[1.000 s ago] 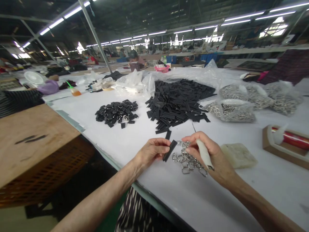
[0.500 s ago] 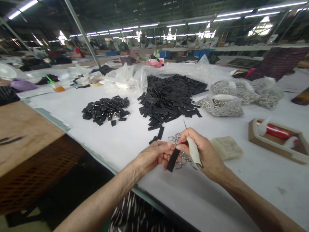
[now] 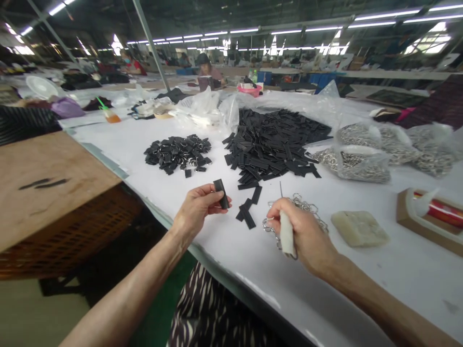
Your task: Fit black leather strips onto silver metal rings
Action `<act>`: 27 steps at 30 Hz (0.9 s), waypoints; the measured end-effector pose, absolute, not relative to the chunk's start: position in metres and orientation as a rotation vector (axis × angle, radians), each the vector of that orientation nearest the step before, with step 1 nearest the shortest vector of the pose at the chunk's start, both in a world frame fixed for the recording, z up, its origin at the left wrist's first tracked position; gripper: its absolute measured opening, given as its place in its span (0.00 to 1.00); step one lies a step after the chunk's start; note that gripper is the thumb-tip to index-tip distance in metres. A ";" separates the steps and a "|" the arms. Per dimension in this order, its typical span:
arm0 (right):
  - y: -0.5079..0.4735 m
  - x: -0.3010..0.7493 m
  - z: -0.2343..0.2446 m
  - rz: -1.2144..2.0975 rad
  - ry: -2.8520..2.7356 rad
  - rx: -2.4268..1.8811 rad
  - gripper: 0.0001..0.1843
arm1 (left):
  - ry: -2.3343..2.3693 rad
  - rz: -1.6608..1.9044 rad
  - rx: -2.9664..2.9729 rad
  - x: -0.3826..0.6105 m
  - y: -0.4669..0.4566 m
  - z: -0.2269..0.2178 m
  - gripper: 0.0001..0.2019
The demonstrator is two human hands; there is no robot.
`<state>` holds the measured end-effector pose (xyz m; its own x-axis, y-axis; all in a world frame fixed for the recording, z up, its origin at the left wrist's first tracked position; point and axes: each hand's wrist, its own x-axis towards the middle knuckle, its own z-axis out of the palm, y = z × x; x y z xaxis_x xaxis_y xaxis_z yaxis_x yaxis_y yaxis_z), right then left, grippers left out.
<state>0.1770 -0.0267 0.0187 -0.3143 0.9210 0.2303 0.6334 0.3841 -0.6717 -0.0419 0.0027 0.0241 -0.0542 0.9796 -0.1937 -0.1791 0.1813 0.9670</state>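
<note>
My left hand [image 3: 198, 206] pinches a short black strap piece [image 3: 221, 187], folded, above the white table [image 3: 217, 241]. My right hand [image 3: 300, 231] is closed round a white-handled tool [image 3: 286, 233] whose thin needle points up. It rests over a small heap of metal rings [image 3: 306, 209]. A few loose black strips [image 3: 248, 212] lie between my hands. Farther back lie a big pile of black strips [image 3: 275, 144] and a smaller pile of finished strap pieces with rings [image 3: 177, 153].
Clear bags of metal rings [image 3: 356, 161] lie at the right. A pale waxy block [image 3: 359, 227] and a wooden tray with a red tube [image 3: 432, 217] sit near my right arm. A wooden board on an orange crate [image 3: 47, 188] stands left. Other people work far behind.
My left hand has pulled away to the left with the black piece, which now looks folded short. My right hand has dropped onto the rings, tool still in it.
</note>
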 end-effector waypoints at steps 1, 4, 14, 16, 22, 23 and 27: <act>-0.026 0.171 0.015 0.516 -2.162 -1.289 0.01 | 1.225 1.214 0.898 -0.045 0.003 0.021 0.06; -0.024 0.150 0.004 0.191 -2.412 -1.142 0.04 | 1.240 1.221 0.839 -0.045 0.003 0.010 0.07; -0.008 0.140 0.001 0.135 -2.350 -1.343 0.09 | 1.216 1.243 0.864 -0.031 0.011 0.009 0.07; -0.009 0.162 0.013 0.174 -2.250 -1.416 0.05 | 1.195 1.214 0.902 -0.027 0.014 0.013 0.06; -0.031 0.216 0.027 0.657 -2.097 -1.515 0.02 | 1.049 1.103 0.984 0.013 0.025 0.024 0.02; -0.036 0.218 0.022 0.645 -2.199 -1.461 0.02 | 1.019 1.082 0.980 0.023 0.028 0.025 0.02; -0.049 0.213 -0.006 0.158 -2.564 -1.078 0.09 | 0.928 1.038 0.974 0.060 0.043 0.023 0.03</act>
<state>0.2134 -0.0491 -0.0058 -0.6471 0.7099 0.2779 0.6704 0.7035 -0.2358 0.0598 0.0429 0.0233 0.2422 0.9591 -0.1464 -0.2527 0.2081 0.9449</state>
